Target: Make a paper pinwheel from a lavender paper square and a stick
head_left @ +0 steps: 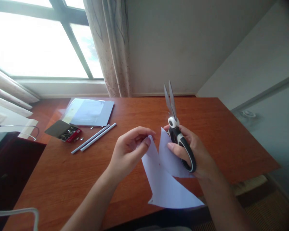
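Near the table's front edge I hold a white sheet of paper [163, 187] with a cut running down between two flaps. My left hand [132, 147] is closed, pinching the tip of the left flap between thumb and fingers. My right hand [195, 147] grips scissors [177, 134] with black and white handles, their narrow blades slightly apart and pointing away from me. The right flap of the paper lies against that same hand, under its thumb. Small dark spots show on the sheet, one by the cut and one at the lower left corner.
On the wooden table [202, 112], two pale rods [98, 138] lie left of my hands. Beside them stands an open red box [71, 133] of small metal pieces, a few loose nearby. Flat sheets in a clear sleeve [89, 112] rest behind. A white cable [16, 211] curves at lower left.
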`<state>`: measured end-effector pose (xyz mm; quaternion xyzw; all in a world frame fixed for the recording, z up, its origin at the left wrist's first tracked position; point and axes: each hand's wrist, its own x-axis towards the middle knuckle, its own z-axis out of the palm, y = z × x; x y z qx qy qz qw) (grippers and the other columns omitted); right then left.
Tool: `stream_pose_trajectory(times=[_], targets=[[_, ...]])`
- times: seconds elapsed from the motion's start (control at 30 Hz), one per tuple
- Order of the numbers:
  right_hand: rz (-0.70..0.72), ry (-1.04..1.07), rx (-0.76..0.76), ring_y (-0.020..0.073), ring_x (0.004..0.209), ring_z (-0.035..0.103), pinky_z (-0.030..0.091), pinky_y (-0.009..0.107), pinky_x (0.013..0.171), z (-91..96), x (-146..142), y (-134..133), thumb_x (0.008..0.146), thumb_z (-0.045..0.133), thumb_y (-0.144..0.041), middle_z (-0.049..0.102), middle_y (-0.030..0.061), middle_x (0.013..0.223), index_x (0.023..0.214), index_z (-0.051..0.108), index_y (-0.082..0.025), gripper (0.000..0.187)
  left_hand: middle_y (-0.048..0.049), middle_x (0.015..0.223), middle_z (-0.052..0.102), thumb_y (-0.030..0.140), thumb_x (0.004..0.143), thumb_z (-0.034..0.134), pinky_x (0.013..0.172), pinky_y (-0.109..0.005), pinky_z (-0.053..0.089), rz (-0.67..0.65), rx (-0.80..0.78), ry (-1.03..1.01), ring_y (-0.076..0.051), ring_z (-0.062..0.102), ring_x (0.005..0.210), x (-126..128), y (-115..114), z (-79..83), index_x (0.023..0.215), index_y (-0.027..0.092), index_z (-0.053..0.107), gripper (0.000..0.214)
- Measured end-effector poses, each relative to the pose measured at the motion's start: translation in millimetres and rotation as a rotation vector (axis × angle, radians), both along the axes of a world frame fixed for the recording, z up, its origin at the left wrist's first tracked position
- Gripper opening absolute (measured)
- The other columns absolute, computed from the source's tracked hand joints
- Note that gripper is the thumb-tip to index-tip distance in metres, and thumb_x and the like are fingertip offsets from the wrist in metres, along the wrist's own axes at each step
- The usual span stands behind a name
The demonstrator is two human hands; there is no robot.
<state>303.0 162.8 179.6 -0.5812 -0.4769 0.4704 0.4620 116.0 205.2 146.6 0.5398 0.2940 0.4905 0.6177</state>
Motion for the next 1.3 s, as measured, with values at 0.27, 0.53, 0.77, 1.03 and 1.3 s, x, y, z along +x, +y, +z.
stream_pose_trajectory(times=[0.27, 0.53, 0.77, 1.03, 1.3], targets=[[0.031, -0.048, -0.016, 0.0110, 0.057, 0.054, 0.043, 0.021, 0.048, -0.7, 5, 1, 0.075, 0.072, -0.025, 0.063, -0.0022, 0.074, 0.108, 0.069, -0.021, 0.034, -0.0078, 0.086, 0.071, 0.022, 0.084, 0.076, 0.070, -0.027, 0.052, 0.009, 0.048, 0.045, -0.018, 0.064, 0.079, 0, 2, -3.2, 0.089, 0.016, 0.075, 0.008], [-0.234, -0.091, 0.221, 0.0140, 0.071, 0.065, 0.055, 0.027, 0.065, -2.0, 12, 4, 0.075, 0.079, -0.022, 0.069, -0.0013, 0.082, 0.115, 0.066, -0.022, 0.042, -0.0076, 0.084, 0.073, 0.024, 0.085, 0.074, 0.066, -0.026, 0.053, 0.082, 0.056, 0.093, -0.018, 0.066, 0.076, 3, 2, -9.8, 0.087, 0.017, 0.074, 0.007], [-0.023, -0.222, 0.299, 0.0167, 0.085, 0.070, 0.057, 0.029, 0.076, 12.2, -1, -2, 0.075, 0.082, -0.016, 0.073, -0.0005, 0.094, 0.120, 0.066, -0.027, 0.049, -0.0071, 0.084, 0.073, 0.027, 0.085, 0.074, 0.071, -0.027, 0.054, 0.116, 0.099, 0.194, -0.019, 0.066, 0.079, 4, 3, -15.5, 0.087, 0.018, 0.074, 0.010], [0.000, -0.168, 0.286, 0.0151, 0.081, 0.070, 0.055, 0.024, 0.073, -18.3, -15, 11, 0.075, 0.073, -0.008, 0.073, -0.0007, 0.091, 0.117, 0.066, -0.025, 0.046, -0.0054, 0.085, 0.071, 0.030, 0.087, 0.074, 0.071, -0.025, 0.051, 0.018, 0.034, 0.061, -0.016, 0.063, 0.077, 5, 2, -14.6, 0.086, 0.016, 0.071, 0.014], [0.028, -0.036, 0.182, 0.0127, 0.076, 0.068, 0.053, 0.022, 0.068, -19.3, -20, 9, 0.070, 0.070, -0.005, 0.072, -0.0021, 0.086, 0.114, 0.067, -0.023, 0.048, -0.0025, 0.082, 0.068, 0.029, 0.085, 0.077, 0.067, -0.022, 0.047, 0.038, -0.013, 0.006, -0.013, 0.060, 0.075, 5, 2, -11.4, 0.086, 0.016, 0.069, 0.015]])
